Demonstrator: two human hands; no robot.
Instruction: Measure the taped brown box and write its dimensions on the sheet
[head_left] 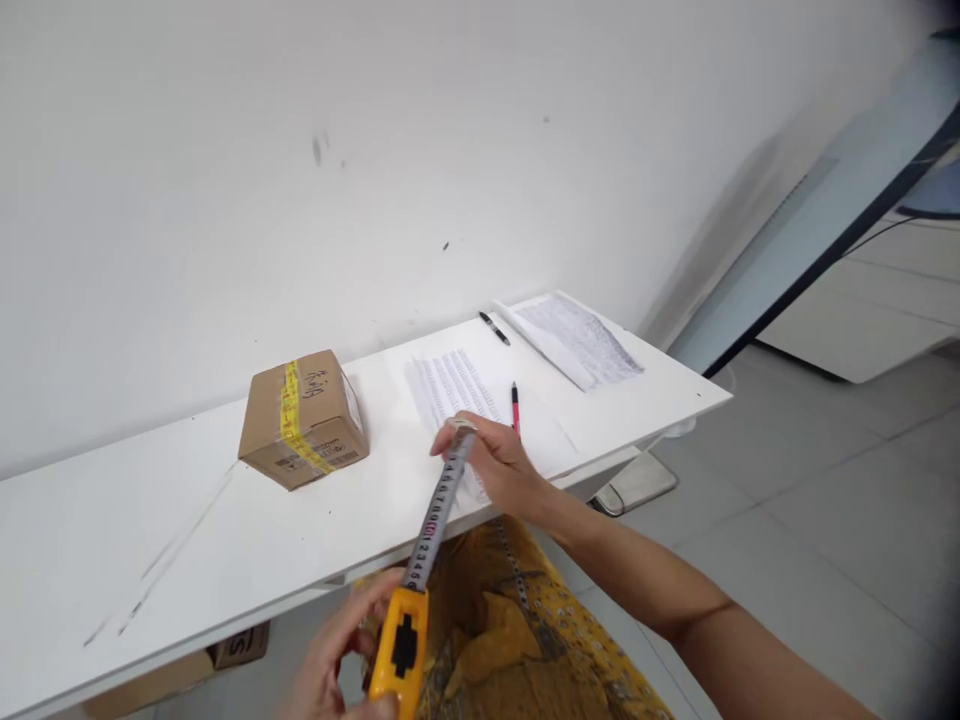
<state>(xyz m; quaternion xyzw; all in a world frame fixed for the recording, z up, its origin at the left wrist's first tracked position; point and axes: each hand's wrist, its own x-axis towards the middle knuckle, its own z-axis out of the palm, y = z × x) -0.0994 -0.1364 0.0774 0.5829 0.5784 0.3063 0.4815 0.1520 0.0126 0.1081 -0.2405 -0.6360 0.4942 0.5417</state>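
A yellow tape measure [403,645] with a black lock button sits in my left hand [341,650], its fingers wrapped round the case at the bottom of the view. The metal blade [437,515] is partly drawn out and slants up and away to the right. At its far end my right hand [495,455] pinches the blade tip between thumb and fingers, above the front part of the white table [195,540]. To the left stands a closed cardboard box [304,420] with yellow tape and handwriting, apart from both hands.
Printed sheets [450,385] lie behind my right hand, with a red pen [515,408] beside them. A black pen [494,328] and more papers [577,340] are farther back. Below the table are a yellow patterned surface [525,640] and another carton [172,680].
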